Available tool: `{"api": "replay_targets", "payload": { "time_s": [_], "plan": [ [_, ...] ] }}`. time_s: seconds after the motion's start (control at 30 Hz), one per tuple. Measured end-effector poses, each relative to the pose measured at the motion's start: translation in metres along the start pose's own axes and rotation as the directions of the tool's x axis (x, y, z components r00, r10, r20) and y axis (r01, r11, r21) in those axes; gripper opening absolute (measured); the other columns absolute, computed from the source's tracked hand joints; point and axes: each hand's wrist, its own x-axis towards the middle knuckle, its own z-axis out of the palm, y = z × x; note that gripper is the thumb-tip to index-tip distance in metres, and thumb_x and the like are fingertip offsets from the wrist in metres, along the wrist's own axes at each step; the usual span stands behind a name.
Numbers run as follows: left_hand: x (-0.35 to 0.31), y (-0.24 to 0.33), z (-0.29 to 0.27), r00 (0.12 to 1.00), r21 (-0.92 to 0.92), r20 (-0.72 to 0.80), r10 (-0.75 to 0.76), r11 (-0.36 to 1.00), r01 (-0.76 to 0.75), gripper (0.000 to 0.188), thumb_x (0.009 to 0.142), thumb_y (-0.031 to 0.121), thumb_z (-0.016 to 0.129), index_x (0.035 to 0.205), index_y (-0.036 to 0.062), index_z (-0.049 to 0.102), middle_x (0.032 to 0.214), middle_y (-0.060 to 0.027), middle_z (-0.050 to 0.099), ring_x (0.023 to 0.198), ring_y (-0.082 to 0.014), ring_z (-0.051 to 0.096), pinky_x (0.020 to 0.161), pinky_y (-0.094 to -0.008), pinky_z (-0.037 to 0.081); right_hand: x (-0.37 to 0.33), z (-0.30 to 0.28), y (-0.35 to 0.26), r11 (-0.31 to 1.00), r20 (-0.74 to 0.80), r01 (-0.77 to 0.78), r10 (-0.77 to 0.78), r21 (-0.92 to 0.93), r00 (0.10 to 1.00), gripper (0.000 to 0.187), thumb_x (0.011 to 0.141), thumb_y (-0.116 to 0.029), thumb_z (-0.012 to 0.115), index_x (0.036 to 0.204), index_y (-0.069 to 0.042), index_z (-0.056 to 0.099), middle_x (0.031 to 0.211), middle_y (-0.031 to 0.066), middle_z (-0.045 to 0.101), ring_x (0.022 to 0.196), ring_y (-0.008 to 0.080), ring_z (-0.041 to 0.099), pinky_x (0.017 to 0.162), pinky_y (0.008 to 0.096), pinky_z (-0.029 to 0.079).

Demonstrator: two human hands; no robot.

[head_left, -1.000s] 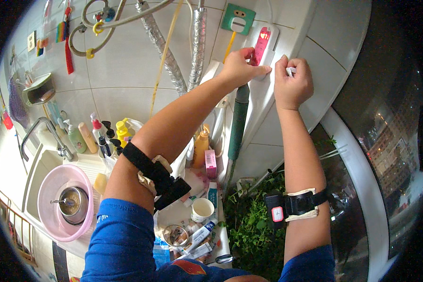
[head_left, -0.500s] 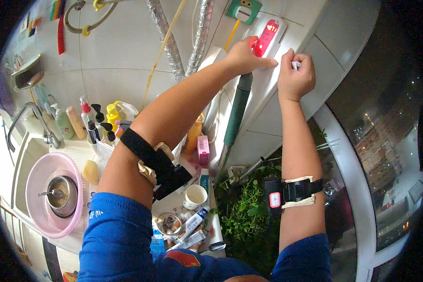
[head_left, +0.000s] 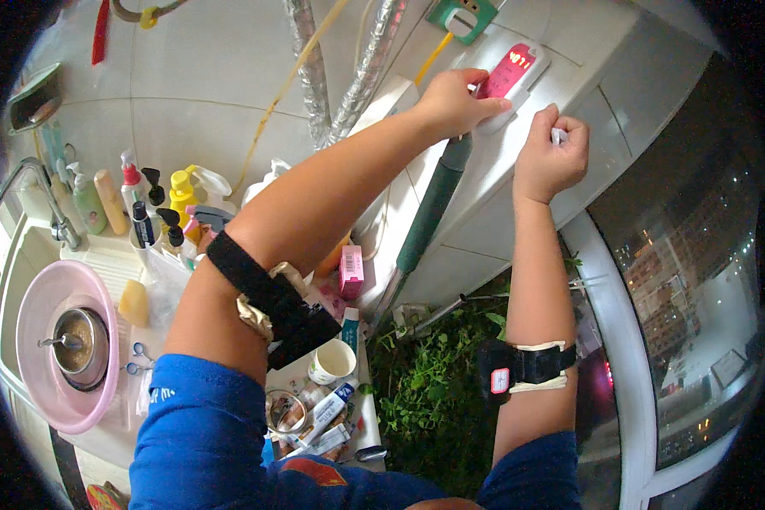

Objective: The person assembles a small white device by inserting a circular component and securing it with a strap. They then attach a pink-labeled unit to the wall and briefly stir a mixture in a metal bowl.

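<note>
My left hand [head_left: 457, 104] reaches up to a white device [head_left: 515, 71] with a pink face and lit red digits on the tiled wall. Its thumb and fingers close around the device's lower end, and the fingertips are partly hidden. Just to the right, my right hand [head_left: 554, 160] makes a fist. A small white thing [head_left: 558, 136] shows between its curled fingers, too little of it to name. Below my left hand stands a dark green padded pole [head_left: 433, 204]. A green socket [head_left: 462, 19] with a yellow cord sits above the device.
On the left, a pink basin [head_left: 27, 340] holds a metal bowl [head_left: 78, 350] by a faucet [head_left: 58, 223]. Pump bottles [head_left: 89, 204] line the wall. A paper cup [head_left: 331, 362] and tubes [head_left: 325, 410] crowd the counter. Leafy plants [head_left: 433, 374] grow below, beside a window [head_left: 697, 280].
The view has shifted, so most of the scene sits lower or further left. Both hands appear slightly right and lower, my left still at the device, my right still closed.
</note>
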Motion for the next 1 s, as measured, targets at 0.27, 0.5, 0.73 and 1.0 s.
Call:
{"api": "replay_targets", "payload": {
  "time_s": [0.27, 0.5, 0.73, 1.0],
  "plan": [
    [0.006, -0.007, 0.003, 0.999, 0.031, -0.021, 0.05, 0.998, -0.05, 0.058, 0.067, 0.04, 0.08, 0.106, -0.0007, 0.064, 0.069, -0.0097, 0.065, 0.057, -0.0157, 0.061, 0.054, -0.0303, 0.049, 0.0, 0.001, 0.003, 0.997, -0.023, 0.06, -0.061, -0.038, 0.998, 0.021, 0.076, -0.021, 0.067, 0.067, -0.009, 0.051, 0.065, 0.0078, 0.058, 0.058, 0.0295, 0.055, 0.05, 0.0402, 0.041],
    [0.002, 0.005, -0.002, 0.997, 0.236, 0.073, -0.037, 0.972, 0.019, 0.072, 0.072, 0.046, 0.076, 0.124, 0.0016, 0.054, 0.083, -0.0124, 0.067, 0.071, -0.0174, 0.064, 0.063, -0.0299, 0.05, 0.001, -0.003, -0.002, 1.0, 0.0, 0.028, -0.028, -0.012, 1.0, 0.023, 0.076, -0.022, 0.067, 0.066, -0.009, 0.051, 0.064, 0.0069, 0.057, 0.057, 0.0282, 0.055, 0.05, 0.039, 0.041],
    [-0.014, -0.009, -0.002, 0.981, 0.231, -0.153, 0.121, 0.969, -0.084, 0.07, 0.074, 0.041, 0.072, 0.127, 0.0013, 0.051, 0.12, -0.0226, 0.057, 0.11, -0.0324, 0.056, 0.094, -0.038, 0.044, -0.002, 0.0, 0.012, 0.996, -0.005, 0.069, -0.069, 0.054, 0.998, 0.024, 0.075, -0.021, 0.07, 0.065, -0.01, 0.052, 0.06, 0.0042, 0.055, 0.052, 0.0244, 0.053, 0.045, 0.036, 0.039],
    [-0.017, -0.011, 0.002, 0.974, 0.221, -0.175, 0.144, 0.97, -0.104, 0.062, 0.074, 0.04, 0.071, 0.121, 0.0014, 0.057, 0.122, -0.0227, 0.055, 0.111, -0.0343, 0.056, 0.094, -0.0381, 0.044, -0.002, -0.001, 0.014, 0.995, -0.019, 0.085, -0.084, 0.057, 0.996, 0.023, 0.075, -0.021, 0.07, 0.065, -0.011, 0.052, 0.06, 0.0031, 0.054, 0.051, 0.0234, 0.052, 0.045, 0.0348, 0.038]
  ]
}}
